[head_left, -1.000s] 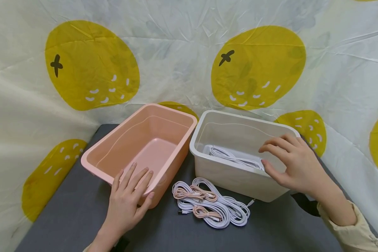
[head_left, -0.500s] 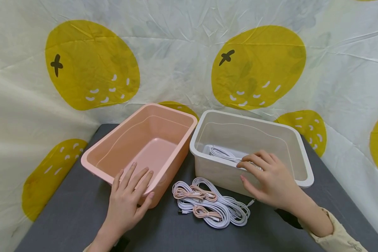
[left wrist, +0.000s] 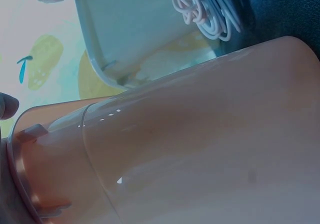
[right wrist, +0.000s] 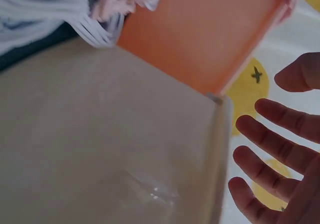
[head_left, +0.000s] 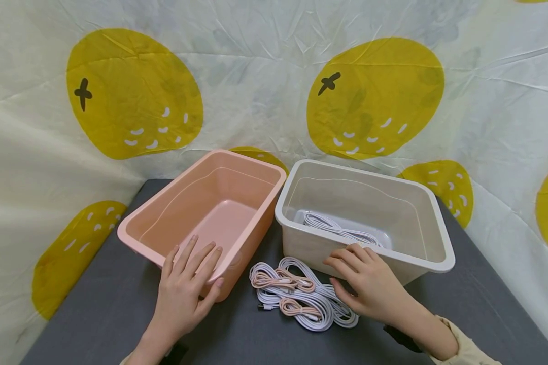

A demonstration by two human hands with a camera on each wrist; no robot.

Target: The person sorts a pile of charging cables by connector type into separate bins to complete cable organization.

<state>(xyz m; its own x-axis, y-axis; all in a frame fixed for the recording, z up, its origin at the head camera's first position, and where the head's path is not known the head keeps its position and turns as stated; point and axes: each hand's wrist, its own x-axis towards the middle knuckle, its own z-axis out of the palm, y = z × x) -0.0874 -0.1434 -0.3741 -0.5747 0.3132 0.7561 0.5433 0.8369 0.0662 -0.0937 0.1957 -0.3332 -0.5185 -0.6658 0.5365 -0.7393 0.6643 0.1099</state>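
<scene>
My left hand (head_left: pixel 187 286) rests with spread fingers over the near rim of a pink plastic bin (head_left: pixel 255 218). My right hand (head_left: pixel 367 284), fingers apart and holding nothing, is in front of the off-white bin (head_left: pixel 438 223), over the right end of a pile of cables. In that pile are white coiled cables (head_left: pixel 321 299) and two small pink cable bundles (head_left: pixel 297 307) on top. Inside the off-white bin lies one white bundled cable (head_left: pixel 324 223). The right wrist view shows the right hand's fingers (right wrist: pixel 270 134) spread beside the bin's rim.
Both bins stand side by side on a dark grey cloth-covered table (head_left: pixel 91 304), their far corners nearly meeting. Behind them hangs a pale curtain (head_left: pixel 255 91) printed with yellow fruit. A black plug (head_left: pixel 265 306) pokes out at the pile's left.
My right hand has moved left and down, from over the right side of the off-white bin to the cable pile in front. The left hand has stayed on the pink bin.
</scene>
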